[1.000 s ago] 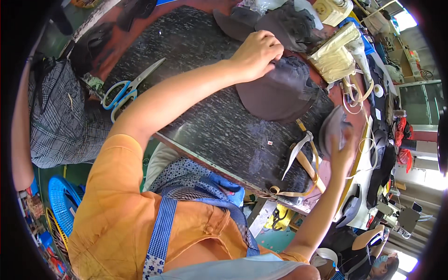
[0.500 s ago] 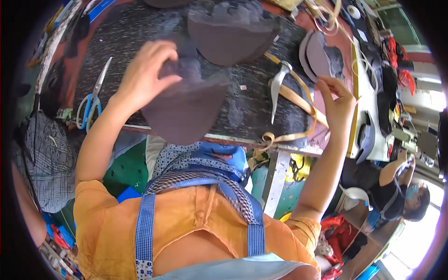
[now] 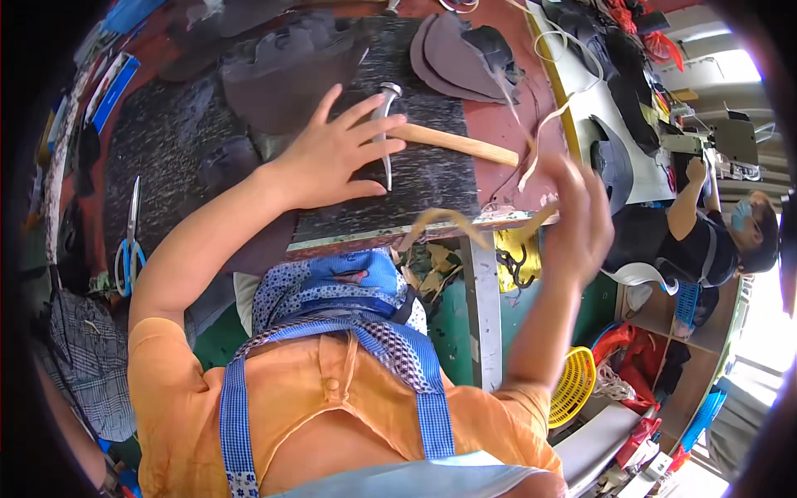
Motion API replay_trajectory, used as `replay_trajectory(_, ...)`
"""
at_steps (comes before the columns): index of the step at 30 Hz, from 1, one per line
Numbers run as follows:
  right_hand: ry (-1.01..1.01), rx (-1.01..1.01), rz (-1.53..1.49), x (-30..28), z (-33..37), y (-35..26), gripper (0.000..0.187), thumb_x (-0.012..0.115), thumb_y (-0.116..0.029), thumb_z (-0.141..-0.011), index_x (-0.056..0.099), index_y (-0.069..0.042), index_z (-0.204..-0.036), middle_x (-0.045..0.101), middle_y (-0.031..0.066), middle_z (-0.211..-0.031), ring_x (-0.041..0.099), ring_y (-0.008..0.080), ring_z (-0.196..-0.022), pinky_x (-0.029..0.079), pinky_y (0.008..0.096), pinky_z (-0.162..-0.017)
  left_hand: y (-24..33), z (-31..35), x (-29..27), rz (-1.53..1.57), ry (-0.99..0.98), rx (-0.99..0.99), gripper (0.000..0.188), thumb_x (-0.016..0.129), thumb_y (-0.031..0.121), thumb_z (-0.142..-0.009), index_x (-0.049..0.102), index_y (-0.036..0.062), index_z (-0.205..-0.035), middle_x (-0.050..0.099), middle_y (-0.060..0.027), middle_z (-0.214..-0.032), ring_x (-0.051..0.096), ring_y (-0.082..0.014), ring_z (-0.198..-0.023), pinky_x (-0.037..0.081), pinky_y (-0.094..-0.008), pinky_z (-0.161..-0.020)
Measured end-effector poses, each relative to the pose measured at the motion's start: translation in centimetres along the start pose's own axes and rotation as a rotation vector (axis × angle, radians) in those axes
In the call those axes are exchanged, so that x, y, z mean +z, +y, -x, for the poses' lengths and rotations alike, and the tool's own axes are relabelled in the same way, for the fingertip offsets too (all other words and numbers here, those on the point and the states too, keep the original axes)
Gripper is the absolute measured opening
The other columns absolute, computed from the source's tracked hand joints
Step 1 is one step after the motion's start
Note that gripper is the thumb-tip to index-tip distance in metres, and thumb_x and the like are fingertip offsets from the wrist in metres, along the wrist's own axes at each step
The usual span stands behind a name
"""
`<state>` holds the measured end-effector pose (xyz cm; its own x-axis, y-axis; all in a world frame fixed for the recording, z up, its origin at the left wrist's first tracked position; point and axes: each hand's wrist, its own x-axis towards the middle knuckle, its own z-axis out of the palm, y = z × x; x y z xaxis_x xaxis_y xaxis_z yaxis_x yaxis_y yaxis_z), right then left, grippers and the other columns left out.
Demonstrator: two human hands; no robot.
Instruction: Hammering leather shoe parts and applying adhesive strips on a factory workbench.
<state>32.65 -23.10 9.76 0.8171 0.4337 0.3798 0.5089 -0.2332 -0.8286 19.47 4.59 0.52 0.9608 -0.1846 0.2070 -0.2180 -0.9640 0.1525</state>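
Observation:
My left hand [image 3: 340, 151] is open, fingers spread, over the metal head of a hammer [image 3: 458, 143] lying on the black board [image 3: 332, 222]; whether it touches the hammer I cannot tell. My right hand [image 3: 574, 220], smeared by motion, is off the table's front right edge. A narrow tan strip [image 3: 448, 214] runs in loose curves from its fingers along that edge, and the fingers look closed on it. Beyond my left hand lies a dark brown curved piece [image 3: 278, 87]. Another dark piece [image 3: 264, 239] is mostly hidden under my left forearm.
Scissors with blue handles [image 3: 130, 249] lie at the board's left. Stacked brown curved pieces [image 3: 455, 62] sit at the back right, by a pale cord [image 3: 573, 93]. A co-worker [image 3: 693, 224] works at a machine on the right. A yellow basket [image 3: 573, 386] stands below the table.
My left hand has moved right, from the brown piece to the hammer. My right hand has come nearer my body, drawing the tan strip off the hammer handle. The view has shifted rightward.

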Motion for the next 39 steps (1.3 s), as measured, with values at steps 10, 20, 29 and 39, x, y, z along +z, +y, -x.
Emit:
replay_trajectory(10, -0.858, 0.148, 0.427, -8.7, 5.7, 5.9, 0.023, 0.068, 0.004, -0.084, 0.069, -0.003, -0.106, 0.072, 0.0168, -0.09, 0.071, 0.0366, -0.089, 0.056, 0.0426, -0.078, 0.5, -2.7, -1.0, 0.096, 0.017, -0.074, 0.032, 0.072, 0.037, -0.093, 0.07, 0.0097, -0.11, 0.053, -0.0085, -0.147, 0.032, -0.0328, -0.15, 0.015, -0.0632, -0.124)
replay_trajectory(20, -0.634, -0.808, 0.641, -3.0, -12.6, 12.3, 0.019, 0.074, -0.004, -0.08, 0.06, -0.005, -0.094, 0.07, 0.012, -0.11, 0.065, 0.0324, -0.111, 0.053, 0.0438, -0.094, 2.9, -3.2, -3.9, 0.185, 0.178, -0.112, 0.038, 0.076, 0.031, -0.089, 0.069, 0.0116, -0.121, 0.061, -0.0099, -0.136, 0.044, -0.0337, -0.141, 0.027, -0.0593, -0.119)
replay_trajectory(29, -0.385, -0.806, 0.701, 4.9, -1.7, -2.3, 0.015, 0.068, -0.006, -0.087, 0.052, -0.007, -0.088, 0.055, 0.0079, -0.078, 0.061, 0.0284, -0.07, 0.05, 0.0405, -0.062, 5.1, -1.8, -7.5, 1.537, 0.19, -0.514, 0.041, 0.074, 0.023, -0.098, 0.058, -0.0001, -0.127, 0.07, -0.0049, -0.098, 0.067, -0.0089, -0.083, 0.057, -0.0238, -0.067)
replay_trajectory(39, -1.019, 0.138, -0.452, 10.0, 0.0, -3.9, 0.013, 0.063, -0.006, -0.101, 0.061, 0.004, -0.11, 0.07, 0.0085, -0.093, 0.068, 0.0159, -0.086, 0.053, 0.0282, -0.08, 6.0, 5.7, -10.3, 1.089, 0.468, -0.388, 0.007, 0.073, 0.0, -0.093, 0.07, 0.0004, -0.1, 0.072, -0.0051, -0.094, 0.07, -0.0103, -0.083, 0.059, -0.0246, -0.07)
